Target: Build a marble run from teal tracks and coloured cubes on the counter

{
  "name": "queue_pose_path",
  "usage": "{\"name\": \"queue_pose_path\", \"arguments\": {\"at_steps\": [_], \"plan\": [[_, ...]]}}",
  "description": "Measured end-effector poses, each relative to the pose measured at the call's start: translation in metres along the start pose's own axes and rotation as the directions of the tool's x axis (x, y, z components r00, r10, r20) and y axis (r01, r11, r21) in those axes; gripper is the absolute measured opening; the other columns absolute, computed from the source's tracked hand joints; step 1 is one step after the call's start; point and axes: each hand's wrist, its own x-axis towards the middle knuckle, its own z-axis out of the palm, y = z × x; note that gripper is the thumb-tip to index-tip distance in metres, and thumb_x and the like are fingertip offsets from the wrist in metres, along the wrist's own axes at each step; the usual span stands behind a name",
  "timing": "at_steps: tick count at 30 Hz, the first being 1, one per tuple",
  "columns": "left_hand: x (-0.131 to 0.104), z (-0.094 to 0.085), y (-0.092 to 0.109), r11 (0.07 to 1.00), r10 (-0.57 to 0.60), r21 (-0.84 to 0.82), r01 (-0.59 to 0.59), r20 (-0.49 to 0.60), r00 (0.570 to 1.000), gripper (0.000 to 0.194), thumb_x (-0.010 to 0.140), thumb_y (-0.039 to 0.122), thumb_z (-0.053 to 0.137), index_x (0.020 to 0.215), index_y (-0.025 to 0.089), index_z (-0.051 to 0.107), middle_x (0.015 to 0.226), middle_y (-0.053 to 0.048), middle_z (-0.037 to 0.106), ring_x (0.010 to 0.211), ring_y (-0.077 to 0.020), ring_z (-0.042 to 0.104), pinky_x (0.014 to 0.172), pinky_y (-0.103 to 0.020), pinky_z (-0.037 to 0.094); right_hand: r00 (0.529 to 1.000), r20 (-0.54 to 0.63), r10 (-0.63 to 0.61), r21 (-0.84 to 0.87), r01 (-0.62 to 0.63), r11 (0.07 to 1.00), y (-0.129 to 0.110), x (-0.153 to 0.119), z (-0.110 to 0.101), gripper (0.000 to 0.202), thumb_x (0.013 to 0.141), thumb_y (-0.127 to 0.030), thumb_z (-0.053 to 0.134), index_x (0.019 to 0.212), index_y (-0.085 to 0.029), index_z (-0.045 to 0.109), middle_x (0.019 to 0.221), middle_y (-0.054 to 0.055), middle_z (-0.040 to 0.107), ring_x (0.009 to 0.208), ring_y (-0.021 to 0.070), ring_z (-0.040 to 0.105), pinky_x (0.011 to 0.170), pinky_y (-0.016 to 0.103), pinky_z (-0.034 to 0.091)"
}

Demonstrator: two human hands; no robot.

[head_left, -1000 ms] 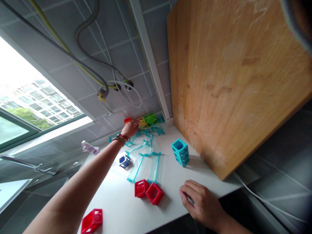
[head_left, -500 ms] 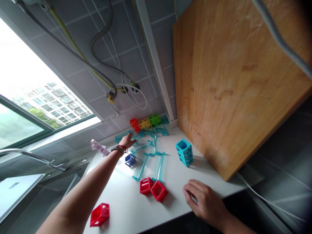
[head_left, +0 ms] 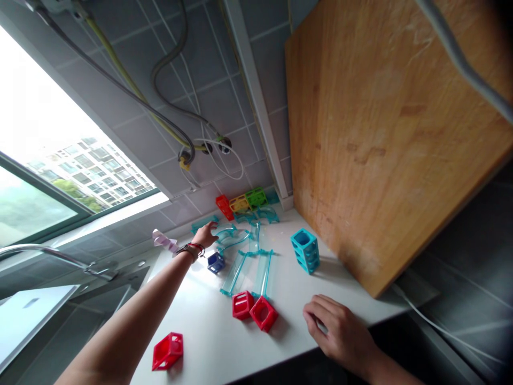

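Our left hand (head_left: 205,235), fingers parted, reaches loose teal tracks (head_left: 227,230) on the counter (head_left: 208,337); our right hand (head_left: 328,326) curls, grip unclear. Turquoise blocks (head_left: 306,254) look finished, stacked; three red blocks (head_left: 242,306) lie unstacked.

- Curved track pieces (head_left: 227,233), clear with turquoise edges, lie loosely bunched just above the frame's centre, at slightly different angles.
- Two straight track pieces (head_left: 262,274) of the same clear plastic lie flat side by side, below the centre.
- Two red cubes (head_left: 242,305), open-framed, sit at the near ends of these, lower centre, turned at different angles.
- A third red block (head_left: 167,352) rests apart, lower left.
- A dark blue block (head_left: 216,262) sits left of the straight pieces.
- A turquoise tower (head_left: 305,251) stands upright, right of centre.
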Motion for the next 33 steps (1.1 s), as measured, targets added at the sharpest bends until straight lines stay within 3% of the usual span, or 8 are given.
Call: {"name": "queue_pose_path", "arguments": {"at_steps": [13, 25, 33], "plan": [[0.024, 0.018, 0.036, 0.998, 0.060, -0.024, -0.062, -0.094, 0.994, 0.037, 0.100, 0.036, 0.065, 0.132, 0.018, 0.062, 0.133, -0.011, 0.064, 0.113, -0.0254, 0.067, 0.095, -0.047, 0.059, 1.000, -0.001, 0.000, 0.002, 0.000, 1.000, 0.001, 0.000, 0.000, 0.020, 0.098, -0.006, 0.050, 0.088, -0.021, 0.058, 0.081, 0.002, 0.061, 0.077, 0.0195, 0.060, 0.070, 0.033, 0.042], [0.040, 0.020, 0.039, 0.998, 0.059, 0.022, -0.058, -0.087, 0.994, 0.037, 0.100, 0.036, 0.065, 0.132, 0.018, 0.062, 0.133, -0.011, 0.064, 0.112, -0.0252, 0.067, 0.094, -0.047, 0.059, 1.000, 0.009, 0.021, 0.026, -0.021, 0.999, 0.001, -0.001, 0.002, 0.021, 0.100, -0.006, 0.048, 0.089, -0.021, 0.057, 0.082, 0.002, 0.060, 0.078, 0.0199, 0.060, 0.072, 0.034, 0.041], [0.031, 0.021, 0.036, 0.993, 0.114, 0.041, -0.110, -0.084, 0.990, 0.036, 0.100, 0.036, 0.065, 0.132, 0.018, 0.062, 0.133, -0.011, 0.064, 0.112, -0.0251, 0.067, 0.094, -0.047, 0.059, 1.000, 0.021, 0.018, 0.024, -0.019, 1.000, 0.002, -0.002, 0.002, 0.021, 0.101, -0.006, 0.047, 0.089, -0.021, 0.055, 0.083, 0.002, 0.059, 0.079, 0.0204, 0.059, 0.072, 0.034, 0.040]]}}
